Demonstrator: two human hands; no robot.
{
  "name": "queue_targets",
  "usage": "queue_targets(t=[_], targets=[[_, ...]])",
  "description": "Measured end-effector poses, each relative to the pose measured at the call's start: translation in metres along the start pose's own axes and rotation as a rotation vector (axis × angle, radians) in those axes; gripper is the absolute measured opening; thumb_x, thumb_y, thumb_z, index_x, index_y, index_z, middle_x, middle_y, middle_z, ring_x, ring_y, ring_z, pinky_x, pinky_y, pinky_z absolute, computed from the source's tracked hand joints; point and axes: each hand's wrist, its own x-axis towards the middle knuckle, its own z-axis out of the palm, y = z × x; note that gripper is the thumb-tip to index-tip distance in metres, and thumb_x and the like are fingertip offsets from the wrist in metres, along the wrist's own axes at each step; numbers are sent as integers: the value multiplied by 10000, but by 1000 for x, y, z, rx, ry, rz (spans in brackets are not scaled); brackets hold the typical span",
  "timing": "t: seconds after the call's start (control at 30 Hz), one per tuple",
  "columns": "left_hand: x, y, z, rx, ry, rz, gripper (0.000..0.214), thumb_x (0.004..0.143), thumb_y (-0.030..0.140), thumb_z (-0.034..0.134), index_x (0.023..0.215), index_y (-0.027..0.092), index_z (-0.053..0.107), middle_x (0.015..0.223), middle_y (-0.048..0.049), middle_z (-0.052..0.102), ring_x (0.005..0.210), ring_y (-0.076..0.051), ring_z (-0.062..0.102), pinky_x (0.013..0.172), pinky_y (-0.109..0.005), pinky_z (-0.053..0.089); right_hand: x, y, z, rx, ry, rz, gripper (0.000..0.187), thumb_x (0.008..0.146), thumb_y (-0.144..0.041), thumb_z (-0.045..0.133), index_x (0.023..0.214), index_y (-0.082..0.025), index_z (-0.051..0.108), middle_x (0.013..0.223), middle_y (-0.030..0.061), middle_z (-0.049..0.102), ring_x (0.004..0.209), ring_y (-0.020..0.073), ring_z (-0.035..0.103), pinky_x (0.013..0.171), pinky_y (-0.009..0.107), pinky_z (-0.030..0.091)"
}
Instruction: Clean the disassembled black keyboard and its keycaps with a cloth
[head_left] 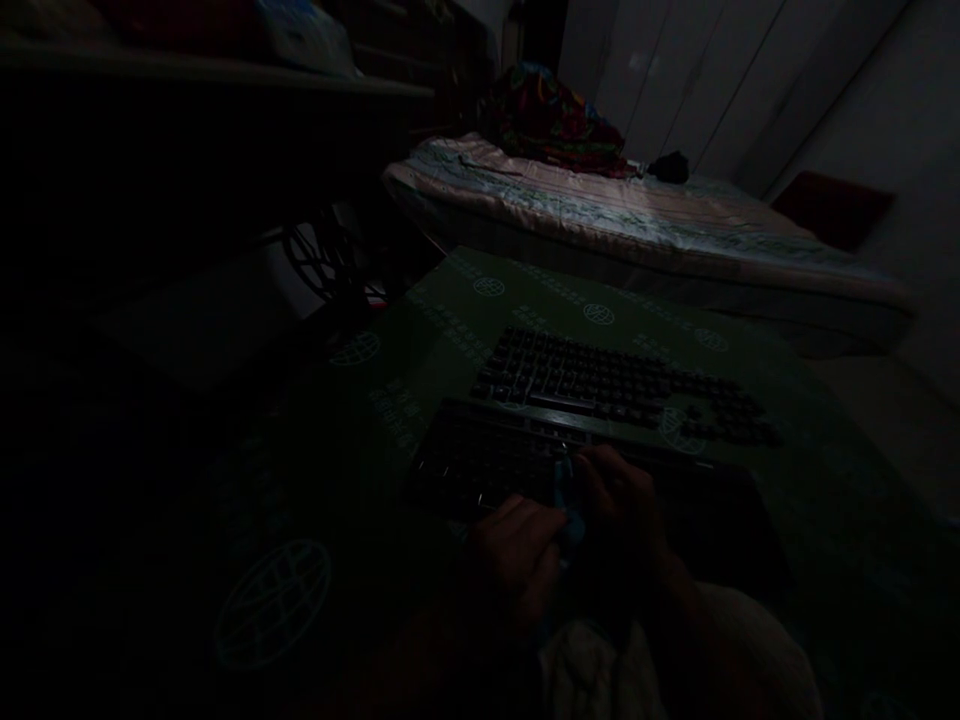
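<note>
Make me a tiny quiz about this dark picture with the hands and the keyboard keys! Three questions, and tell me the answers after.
1. What colour is the small item between the left hand and the right hand?
2. Where do the rows of black keys lie? A: on the bed; B: on the green surface; C: inside a box.
3. True or false: pale globe shapes are printed on the green surface.

Key: 1. Blue. 2. B. 3. True.

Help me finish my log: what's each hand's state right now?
Left hand: closed on a blue item.
Right hand: curled beside it; too dark to tell its grip.
</note>
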Motion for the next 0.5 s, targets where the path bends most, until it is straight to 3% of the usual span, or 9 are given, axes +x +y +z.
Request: queue_targets(t=[0.5], targets=[[1, 0, -1, 31, -40, -82, 191, 803, 99, 412, 884, 150, 577, 766, -53, 606, 713, -163, 521, 633, -291, 428, 2, -1, -3, 122, -56, 97, 226, 845, -323, 484, 703, -178, 585, 591, -22, 543, 520, 94, 482, 486, 186, 378]])
